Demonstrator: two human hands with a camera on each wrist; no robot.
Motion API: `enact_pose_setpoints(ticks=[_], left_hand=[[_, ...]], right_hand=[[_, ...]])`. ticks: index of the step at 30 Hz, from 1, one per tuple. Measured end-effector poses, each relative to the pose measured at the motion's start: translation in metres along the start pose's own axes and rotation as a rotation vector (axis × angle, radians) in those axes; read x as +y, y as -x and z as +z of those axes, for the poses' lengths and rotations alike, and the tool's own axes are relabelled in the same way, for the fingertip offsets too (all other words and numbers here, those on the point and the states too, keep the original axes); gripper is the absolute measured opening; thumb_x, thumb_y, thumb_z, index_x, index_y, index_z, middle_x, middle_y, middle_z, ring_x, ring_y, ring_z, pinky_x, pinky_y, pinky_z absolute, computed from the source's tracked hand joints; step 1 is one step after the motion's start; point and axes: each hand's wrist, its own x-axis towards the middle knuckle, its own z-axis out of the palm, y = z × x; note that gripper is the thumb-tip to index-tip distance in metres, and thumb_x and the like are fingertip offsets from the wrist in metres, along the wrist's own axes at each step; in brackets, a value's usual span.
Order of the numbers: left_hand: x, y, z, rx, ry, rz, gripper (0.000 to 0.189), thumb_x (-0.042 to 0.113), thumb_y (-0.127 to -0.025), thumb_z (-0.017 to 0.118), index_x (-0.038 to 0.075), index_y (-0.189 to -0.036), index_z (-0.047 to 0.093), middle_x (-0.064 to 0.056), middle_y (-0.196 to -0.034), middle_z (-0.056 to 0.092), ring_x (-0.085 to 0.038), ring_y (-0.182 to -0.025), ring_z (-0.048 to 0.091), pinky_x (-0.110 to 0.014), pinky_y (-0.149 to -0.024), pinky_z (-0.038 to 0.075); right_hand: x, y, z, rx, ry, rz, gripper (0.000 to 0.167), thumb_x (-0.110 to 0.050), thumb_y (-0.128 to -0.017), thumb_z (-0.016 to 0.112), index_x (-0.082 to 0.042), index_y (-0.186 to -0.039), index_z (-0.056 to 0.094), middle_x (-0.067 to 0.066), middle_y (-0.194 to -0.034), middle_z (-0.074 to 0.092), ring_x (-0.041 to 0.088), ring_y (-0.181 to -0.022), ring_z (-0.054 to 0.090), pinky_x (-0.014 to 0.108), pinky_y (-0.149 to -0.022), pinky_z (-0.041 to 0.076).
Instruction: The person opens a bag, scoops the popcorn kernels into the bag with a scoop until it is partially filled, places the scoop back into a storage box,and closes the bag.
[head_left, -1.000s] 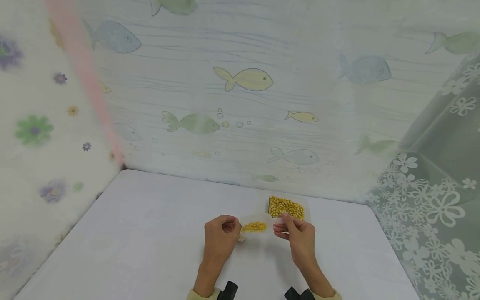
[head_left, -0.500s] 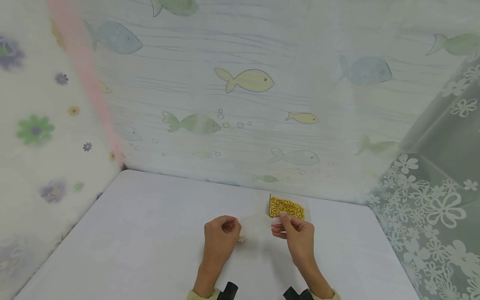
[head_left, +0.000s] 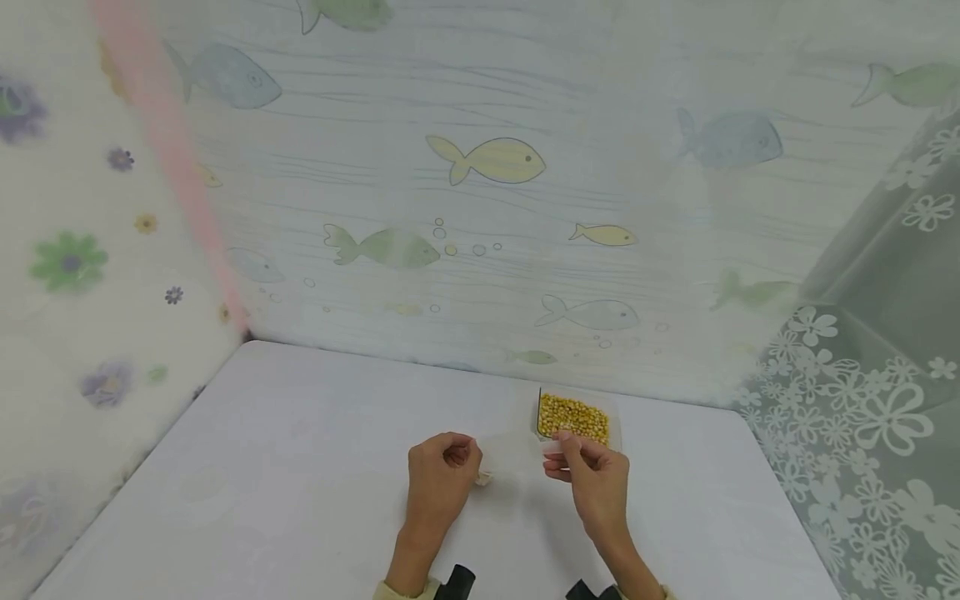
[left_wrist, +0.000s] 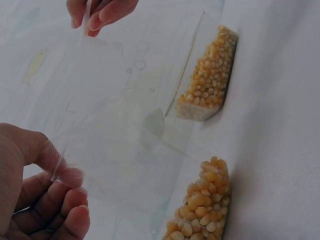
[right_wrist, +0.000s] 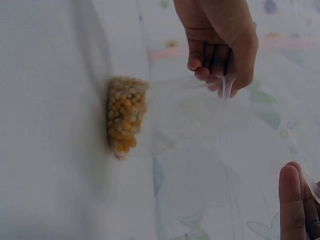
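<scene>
A clear plastic bag (right_wrist: 175,125) is stretched between my two hands, with yellow corn kernels (right_wrist: 125,117) gathered at its lower end near the white tabletop. My left hand (head_left: 442,475) pinches one side of the bag's upper edge between thumb and fingers, its other fingers curled. On the opposite side, my right hand (head_left: 596,483) pinches the edge between thumb and forefinger. In the left wrist view the same bagged kernels (left_wrist: 200,205) sit low in the clear film. A small pale patch (head_left: 484,478) shows beside the left hand in the head view; its nature is unclear.
Behind the right hand stands a clear box (left_wrist: 182,70) of corn kernels (head_left: 573,415), near the table's back edge. The white table (head_left: 300,467) meets a fish-printed curtain (head_left: 480,250) at the back. A grey flowered curtain (head_left: 862,433) hangs at right.
Kernels that showed between the hands a second ago are hidden from the head view, where only hazy film shows. The right hand has shifted slightly left and down; the left hand has barely moved.
</scene>
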Motion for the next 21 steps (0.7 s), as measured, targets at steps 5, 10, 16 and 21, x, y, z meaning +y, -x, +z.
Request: enact_pose_setpoints(ticks=[5,10,16,21], left_hand=[[0.000,0.000,0.000,0.007,-0.006,0.022,0.010,-0.008,-0.081,0.074,0.002,-0.078,0.074,0.001,-0.066,0.064,-0.006,-0.059,0.057,-0.022,-0.056,0.052],[0.001,0.000,0.000,0.014,0.001,0.021,0.010,-0.008,-0.081,0.074,0.001,-0.077,0.074,0.001,-0.065,0.064,-0.006,-0.059,0.056,-0.022,-0.056,0.052],[0.001,0.000,0.000,0.011,-0.005,0.007,0.009,-0.007,-0.081,0.074,0.002,-0.077,0.074,0.000,-0.065,0.065,-0.006,-0.059,0.057,-0.022,-0.056,0.052],[0.001,0.000,0.001,0.009,-0.016,0.000,0.009,-0.006,-0.082,0.074,0.002,-0.078,0.074,0.000,-0.066,0.065,-0.006,-0.060,0.057,-0.022,-0.056,0.052]], right_hand=[[0.001,0.000,-0.002,0.003,-0.011,-0.015,0.025,-0.005,-0.100,0.061,0.018,-0.106,0.069,0.010,-0.078,0.076,0.019,-0.066,0.074,0.037,-0.064,0.062],[0.001,-0.005,-0.013,0.038,-0.082,0.074,0.033,-0.012,-0.103,0.060,0.019,-0.111,0.066,0.007,-0.077,0.076,0.018,-0.069,0.075,0.035,-0.068,0.062],[0.007,-0.013,-0.035,0.115,-0.171,0.187,0.030,-0.017,-0.105,0.057,0.011,-0.109,0.069,0.004,-0.075,0.074,0.014,-0.069,0.073,0.030,-0.070,0.062],[0.012,-0.023,-0.055,0.154,-0.217,0.214,0.032,-0.020,-0.105,0.057,0.009,-0.110,0.069,0.003,-0.076,0.073,0.011,-0.070,0.072,0.025,-0.072,0.061]])
